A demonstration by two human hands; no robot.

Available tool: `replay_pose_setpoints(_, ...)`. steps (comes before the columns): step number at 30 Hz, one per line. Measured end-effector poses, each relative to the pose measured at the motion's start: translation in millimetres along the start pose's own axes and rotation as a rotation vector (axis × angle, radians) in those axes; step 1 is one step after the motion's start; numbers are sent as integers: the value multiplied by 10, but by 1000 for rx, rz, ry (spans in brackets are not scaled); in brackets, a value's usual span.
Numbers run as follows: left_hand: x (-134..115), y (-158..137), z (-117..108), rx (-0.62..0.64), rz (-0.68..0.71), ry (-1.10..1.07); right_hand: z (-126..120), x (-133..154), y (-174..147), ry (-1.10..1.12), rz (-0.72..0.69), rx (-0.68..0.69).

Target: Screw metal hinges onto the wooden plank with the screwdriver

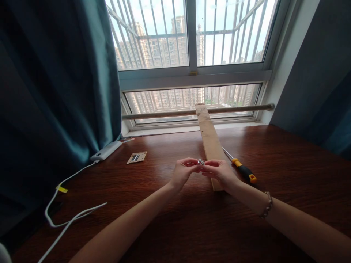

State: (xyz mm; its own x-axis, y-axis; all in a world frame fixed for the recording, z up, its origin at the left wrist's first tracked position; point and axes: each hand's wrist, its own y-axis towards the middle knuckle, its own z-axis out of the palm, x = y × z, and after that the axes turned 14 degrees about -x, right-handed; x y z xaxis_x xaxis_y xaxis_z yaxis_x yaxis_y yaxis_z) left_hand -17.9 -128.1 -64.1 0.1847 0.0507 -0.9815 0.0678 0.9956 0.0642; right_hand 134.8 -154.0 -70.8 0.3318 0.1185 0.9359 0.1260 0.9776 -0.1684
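Small silvery metal pieces [201,162], which look like screws, are pinched between my two hands over the wooden board. My left hand [184,171] is closed, thumb and forefinger gripping them from the left. From the other side my right hand [221,173] meets it, its fingertips also closed on the pieces. The wooden board [210,135] runs from under my right hand toward the window, its far end raised on a rail. Just right of it lies a screwdriver [243,170] with a black and yellow handle, its shaft pointing to the board.
The brown wooden table [164,212] reaches to the window sill. A small card [136,157] lies at left, near a white power strip [106,151]. White cable [68,223] loops along the left edge beside a blue curtain [95,80]. A metal rail [164,114] crosses the window.
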Motion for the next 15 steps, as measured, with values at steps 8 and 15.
replay_pose_setpoints(8, 0, 13, -19, 34, 50, 86, -17, -12, 30, -7, 8, 21)
replay_pose_setpoints(15, 6, 35, -33, 40, 169, 169, -16, 54, 9, -93, -30, -7)
